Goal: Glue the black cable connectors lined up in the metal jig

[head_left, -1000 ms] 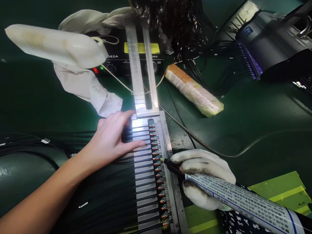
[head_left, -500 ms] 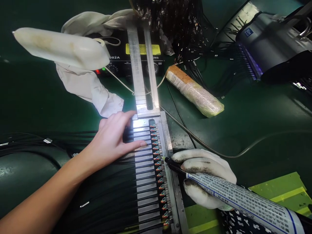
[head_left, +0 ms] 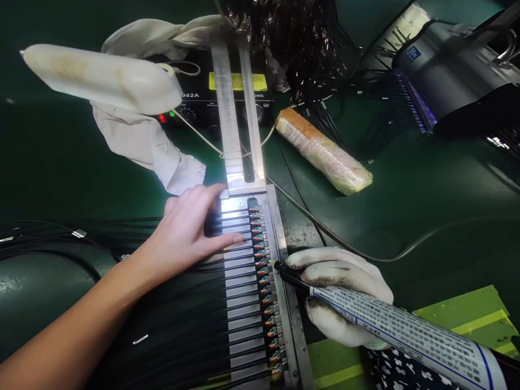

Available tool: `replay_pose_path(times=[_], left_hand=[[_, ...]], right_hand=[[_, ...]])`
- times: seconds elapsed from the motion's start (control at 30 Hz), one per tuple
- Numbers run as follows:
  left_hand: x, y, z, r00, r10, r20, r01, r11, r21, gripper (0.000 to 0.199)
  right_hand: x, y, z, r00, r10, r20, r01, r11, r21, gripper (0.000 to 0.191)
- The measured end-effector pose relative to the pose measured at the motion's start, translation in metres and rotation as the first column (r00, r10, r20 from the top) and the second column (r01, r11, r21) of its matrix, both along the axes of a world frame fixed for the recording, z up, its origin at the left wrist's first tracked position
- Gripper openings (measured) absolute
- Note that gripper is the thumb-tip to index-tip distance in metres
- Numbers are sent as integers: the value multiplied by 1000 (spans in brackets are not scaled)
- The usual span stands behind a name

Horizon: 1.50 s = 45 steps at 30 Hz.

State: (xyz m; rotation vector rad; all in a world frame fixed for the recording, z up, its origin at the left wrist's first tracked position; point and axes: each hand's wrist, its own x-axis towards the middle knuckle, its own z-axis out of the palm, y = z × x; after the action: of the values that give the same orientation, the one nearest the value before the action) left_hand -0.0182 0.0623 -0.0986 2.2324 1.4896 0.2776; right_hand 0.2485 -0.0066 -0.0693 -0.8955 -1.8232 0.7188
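A long metal jig (head_left: 246,338) holds a row of black cables, their stripped coloured wires meeting small metal connectors (head_left: 268,309). My bare left hand (head_left: 190,225) grips the jig's left edge near its upper end; the thumb lies over the cables, and some fingertips are hidden. In my right hand (head_left: 341,292), in a smudged white glove, is a glue syringe (head_left: 390,319) with a printed label and black front end. Its yellowish tip is at the connectors about halfway along the row, touching or just above them; I cannot tell which.
Behind the jig stands a black dispenser box (head_left: 199,111) beneath a metal rail (head_left: 227,119). A white elongated object (head_left: 101,81) and crumpled cloth (head_left: 142,141) sit left of it. To the right are a wrapped roll (head_left: 325,151), a dark lamp unit (head_left: 455,76) and a green mat (head_left: 467,319).
The view has shifted very slightly. Both hands and the syringe keep nearly the same place on the jig, with the tip at about the same connector.
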Motion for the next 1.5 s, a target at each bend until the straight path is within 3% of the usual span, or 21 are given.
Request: replay_pose_path(times=[0.33,0.6,1.07,1.33,1.5], left_hand=[[-1,0,0,1000,-7,0,7,1000,7,85],[0,0,1,1000,4,1,-4,1000,-6,84],[-1,0,0,1000,8,-1,-8,1000,-4,83],[-1,1,-1,1000,2,4,-3,1000,12,85],[0,2,-1,1000,-9,7,9,1000,22,87]], right_hand=[[-1,0,1,999,26,-30,-26,1000,-1,13],[-2,-2,0,1000,-21,-19,21,1000,-13,11],[3,0,-4,999,35,4,-35,999,-25,15],[8,-14,8,998,55,16,-55,998,28,16],[5,-19,2,995,25,93,-28,999,36,16]])
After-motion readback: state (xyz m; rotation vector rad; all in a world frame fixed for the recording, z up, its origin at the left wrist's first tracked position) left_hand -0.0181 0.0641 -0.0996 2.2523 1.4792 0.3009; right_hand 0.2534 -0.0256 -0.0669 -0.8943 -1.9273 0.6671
